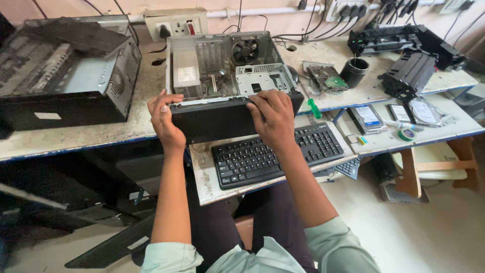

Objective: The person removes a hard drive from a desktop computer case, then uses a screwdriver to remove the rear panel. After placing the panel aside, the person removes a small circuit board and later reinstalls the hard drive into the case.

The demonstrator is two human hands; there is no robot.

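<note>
An open grey metal desktop computer case [227,76] with a black plastic front panel [222,119] lies on its side on the worn white workbench [76,134]. The left hand [164,121] clasps the panel's left end, fingers curled over its top edge. The right hand [273,119] presses flat on the panel's right part (fingers close together), above a black keyboard [278,154].
</note>
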